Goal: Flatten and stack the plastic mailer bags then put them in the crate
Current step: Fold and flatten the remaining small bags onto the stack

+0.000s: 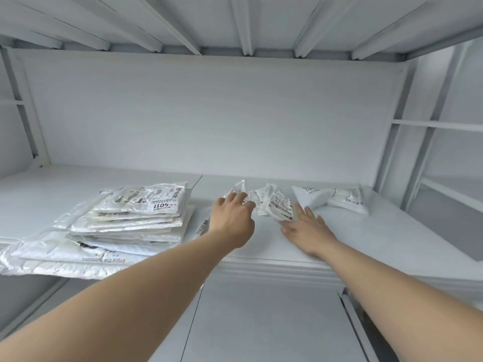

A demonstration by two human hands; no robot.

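At frame centre, 1 crumpled mailer bag (271,202) is gripped at its left end by the curled fingers of the left hand (232,215) and touched at its lower right by the right hand (305,227) (fingers straight, spread). The flattened stack (125,220) is seen at centre left.

Bright, even, cool-white light — faint shadows, slight softness throughout, wide-angle bowing of lines toward the edges.

L hand (232,218) grips crumpled mailer bag (274,202) mid-shelf. R hand (305,228) flat on shelf (392,239), fingers (300,210) straight, touching bag's near edge. At left, stack of flattened mailer bags (125,223) overhangs shelf front. 2nd crumpled bag (332,199) at right, apart.
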